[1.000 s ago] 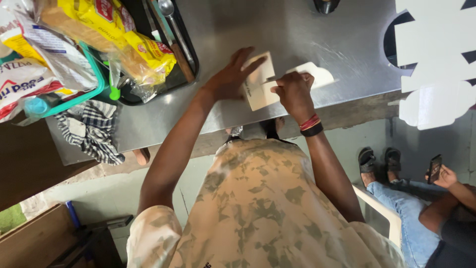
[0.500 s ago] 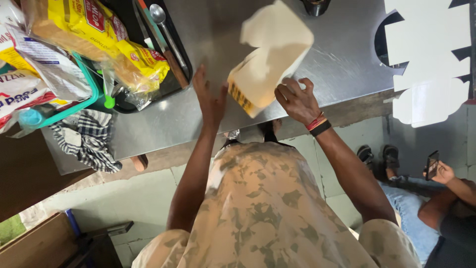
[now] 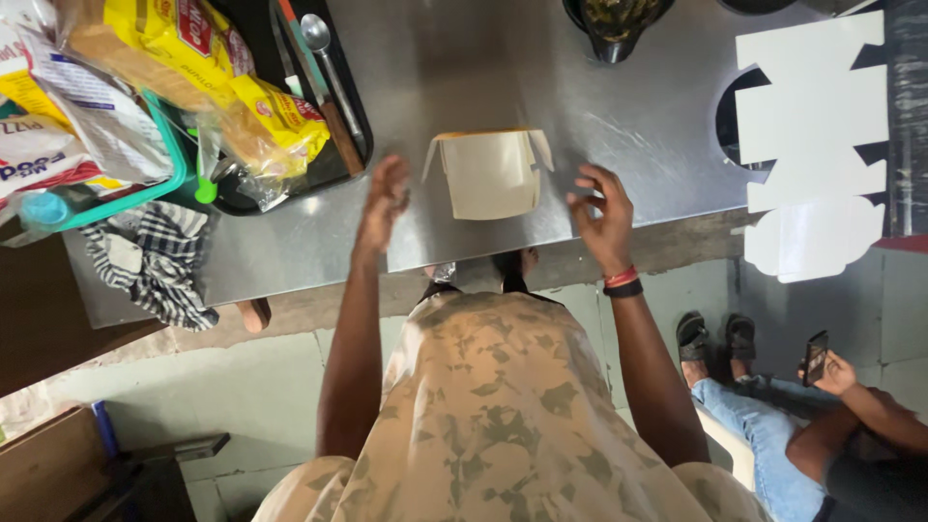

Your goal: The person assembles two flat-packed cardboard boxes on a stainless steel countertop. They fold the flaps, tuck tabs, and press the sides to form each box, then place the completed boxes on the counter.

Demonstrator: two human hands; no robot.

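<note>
Our fingers are spread and empty: left hand (image 3: 384, 198) and right hand (image 3: 604, 211) flank the box (image 3: 491, 172), apart, right slightly nearer; it stands near the counter's (image 3: 464, 68) front edge.

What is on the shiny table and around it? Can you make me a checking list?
Surface: steel table, shiny, scuffed.
Job's things: pale folded paper box standing on the table with flaps open, between the two hands, touched by neither.
Clutter: black tray with a spoon; yellow bread bag; teal basket of packets; checked cloth hanging over the edge; flat white box cutouts; dark bowl.
Grippers: left hand and right hand both open, empty, raised beside the box.
Cables: nothing seen.
Surroundings: tiled floor; another person seated at lower right, holding a phone.
</note>
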